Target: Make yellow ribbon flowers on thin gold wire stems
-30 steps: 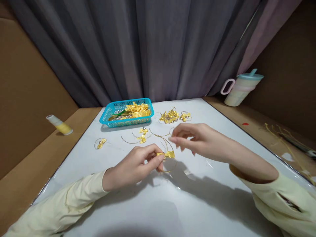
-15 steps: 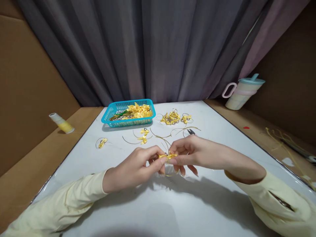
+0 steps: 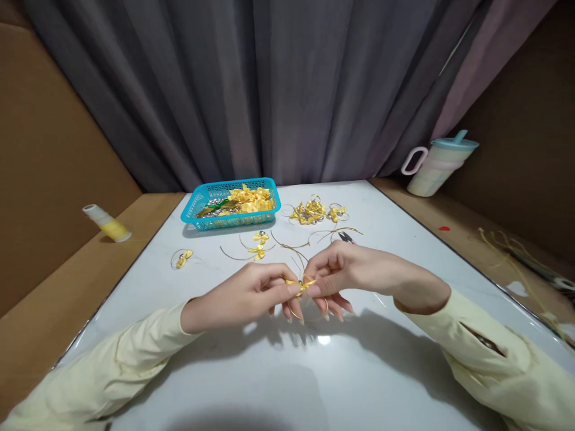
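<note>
My left hand (image 3: 251,293) and my right hand (image 3: 348,272) meet above the middle of the white table (image 3: 278,371). Both pinch one small yellow ribbon bow (image 3: 302,284) tied to a thin gold cord whose loop (image 3: 309,311) hangs below my fingers. The left thumb and forefinger hold the bow's left end; the right fingertips hold its right end. Beyond my hands lie loose gold cord strands with two small yellow bows (image 3: 259,245).
A blue basket (image 3: 204,220) of yellow bows stands at the back. Right of it lies a pile of finished bows (image 3: 314,212). One bow (image 3: 182,258) lies at the left, a yellow thread spool (image 3: 106,223) on the brown ledge, a lidded cup (image 3: 438,164) at the back right.
My right hand came down and left from above the table and closed on the bow that my left hand held. Both hands now sit slightly lower.
</note>
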`<action>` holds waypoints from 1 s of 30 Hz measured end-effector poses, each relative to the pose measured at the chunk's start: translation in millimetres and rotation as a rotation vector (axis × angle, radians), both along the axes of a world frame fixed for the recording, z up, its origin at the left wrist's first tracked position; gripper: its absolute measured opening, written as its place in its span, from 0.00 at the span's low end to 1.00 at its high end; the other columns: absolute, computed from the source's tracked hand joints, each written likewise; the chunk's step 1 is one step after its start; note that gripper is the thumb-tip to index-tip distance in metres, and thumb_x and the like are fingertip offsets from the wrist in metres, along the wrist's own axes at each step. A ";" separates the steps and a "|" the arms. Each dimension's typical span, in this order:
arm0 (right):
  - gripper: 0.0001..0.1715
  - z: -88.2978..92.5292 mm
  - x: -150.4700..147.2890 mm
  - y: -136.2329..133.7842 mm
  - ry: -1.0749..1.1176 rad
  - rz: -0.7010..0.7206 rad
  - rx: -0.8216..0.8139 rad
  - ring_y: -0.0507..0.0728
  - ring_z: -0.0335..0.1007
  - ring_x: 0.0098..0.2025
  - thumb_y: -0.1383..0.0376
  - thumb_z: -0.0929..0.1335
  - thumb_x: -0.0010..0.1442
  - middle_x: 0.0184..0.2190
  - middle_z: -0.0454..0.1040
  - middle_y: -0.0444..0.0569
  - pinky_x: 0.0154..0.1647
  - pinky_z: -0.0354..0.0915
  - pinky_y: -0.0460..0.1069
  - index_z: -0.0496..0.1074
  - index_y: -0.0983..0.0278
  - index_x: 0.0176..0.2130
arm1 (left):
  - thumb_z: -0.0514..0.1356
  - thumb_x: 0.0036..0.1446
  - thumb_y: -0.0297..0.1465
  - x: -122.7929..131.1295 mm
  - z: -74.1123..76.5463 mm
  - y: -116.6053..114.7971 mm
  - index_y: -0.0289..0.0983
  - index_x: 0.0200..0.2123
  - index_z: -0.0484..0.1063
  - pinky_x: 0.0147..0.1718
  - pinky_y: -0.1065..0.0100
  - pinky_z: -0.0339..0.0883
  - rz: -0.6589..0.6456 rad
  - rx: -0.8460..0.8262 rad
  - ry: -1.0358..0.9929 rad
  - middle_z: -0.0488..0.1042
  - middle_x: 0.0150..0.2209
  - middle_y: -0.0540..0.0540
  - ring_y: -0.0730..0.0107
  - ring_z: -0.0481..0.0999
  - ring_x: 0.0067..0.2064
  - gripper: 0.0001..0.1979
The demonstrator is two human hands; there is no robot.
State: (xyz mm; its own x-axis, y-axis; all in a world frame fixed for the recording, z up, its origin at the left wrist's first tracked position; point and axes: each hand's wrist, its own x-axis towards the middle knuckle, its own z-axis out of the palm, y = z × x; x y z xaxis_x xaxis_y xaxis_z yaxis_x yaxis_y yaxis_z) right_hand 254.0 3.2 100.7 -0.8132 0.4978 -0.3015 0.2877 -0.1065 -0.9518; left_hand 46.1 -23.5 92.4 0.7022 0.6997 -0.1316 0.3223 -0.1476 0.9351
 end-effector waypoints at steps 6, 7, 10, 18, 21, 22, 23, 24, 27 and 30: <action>0.14 0.5 -0.7 0.1 0.001 -0.030 -0.027 0.47 0.67 0.20 0.60 0.70 0.54 0.21 0.71 0.44 0.20 0.63 0.42 0.71 0.70 0.29 | 0.50 0.62 0.34 -0.2 0.4 1.6 0.35 0.34 0.71 0.30 0.70 0.64 -0.003 -0.049 -0.014 0.77 0.32 0.47 0.73 0.73 0.31 0.12; 0.14 0.6 -0.8 0.5 0.004 -0.033 -0.029 0.47 0.67 0.20 0.60 0.70 0.54 0.21 0.71 0.44 0.20 0.63 0.42 0.71 0.70 0.29 | 0.51 0.62 0.34 -0.4 -0.3 1.6 0.35 0.34 0.71 0.30 0.71 0.64 0.002 -0.047 -0.014 0.77 0.32 0.47 0.73 0.73 0.31 0.12; 0.13 0.8 -1.2 1.6 0.006 -0.036 -0.033 0.47 0.67 0.20 0.61 0.69 0.55 0.21 0.72 0.44 0.20 0.63 0.42 0.71 0.70 0.28 | 0.53 0.61 0.36 -0.2 -2.3 1.1 0.35 0.35 0.71 0.27 0.73 0.62 0.021 -0.042 -0.006 0.77 0.31 0.47 0.74 0.73 0.30 0.11; 0.11 -1.8 0.7 4.6 0.016 0.007 -0.003 0.46 0.68 0.21 0.62 0.68 0.57 0.24 0.73 0.45 0.20 0.62 0.41 0.70 0.70 0.31 | 0.54 0.61 0.34 1.0 -3.2 -1.5 0.34 0.33 0.69 0.25 0.76 0.61 0.064 -0.033 -0.031 0.77 0.29 0.48 0.78 0.71 0.27 0.10; 0.11 -2.7 7.2 12.7 -0.035 0.016 0.008 0.47 0.69 0.20 0.62 0.68 0.57 0.26 0.74 0.46 0.16 0.60 0.39 0.67 0.68 0.38 | 0.55 0.61 0.33 0.7 -4.1 -1.4 0.33 0.32 0.69 0.23 0.77 0.60 0.078 -0.004 -0.038 0.76 0.28 0.49 0.79 0.70 0.26 0.09; 0.13 -3.0 9.7 16.0 -0.058 0.014 0.012 0.47 0.69 0.20 0.63 0.68 0.56 0.27 0.74 0.45 0.15 0.58 0.39 0.66 0.68 0.40 | 0.54 0.61 0.33 0.7 -4.5 -1.4 0.34 0.32 0.69 0.23 0.77 0.60 0.082 0.000 -0.040 0.76 0.27 0.49 0.79 0.70 0.25 0.09; 0.16 -3.4 12.0 19.1 -0.083 0.015 0.016 0.47 0.68 0.20 0.63 0.69 0.55 0.27 0.74 0.45 0.14 0.57 0.39 0.66 0.68 0.43 | 0.54 0.61 0.32 0.8 -5.0 -1.4 0.34 0.32 0.68 0.23 0.77 0.60 0.085 0.000 -0.039 0.76 0.27 0.49 0.79 0.70 0.25 0.09; 0.20 -4.1 13.7 21.9 -0.110 0.020 0.017 0.46 0.68 0.20 0.64 0.70 0.54 0.28 0.74 0.45 0.13 0.56 0.38 0.65 0.67 0.45 | 0.54 0.61 0.32 0.8 -5.5 -1.4 0.34 0.31 0.68 0.23 0.77 0.60 0.088 -0.002 -0.038 0.76 0.27 0.49 0.79 0.70 0.25 0.08; 0.31 -9.9 13.1 26.1 -0.186 0.063 -0.016 0.44 0.65 0.18 0.65 0.73 0.49 0.29 0.73 0.43 0.11 0.53 0.38 0.63 0.66 0.51 | 0.55 0.60 0.31 1.0 -6.8 -1.4 0.34 0.31 0.68 0.24 0.77 0.61 0.097 -0.006 -0.026 0.76 0.27 0.49 0.78 0.70 0.25 0.08; 0.28 -23.2 3.7 25.7 -0.190 0.154 -0.090 0.44 0.60 0.13 0.64 0.72 0.50 0.22 0.73 0.41 0.10 0.51 0.38 0.65 0.68 0.50 | 0.55 0.60 0.32 1.0 -7.1 -1.0 0.34 0.31 0.68 0.27 0.75 0.63 0.091 0.009 -0.004 0.76 0.26 0.49 0.78 0.71 0.26 0.08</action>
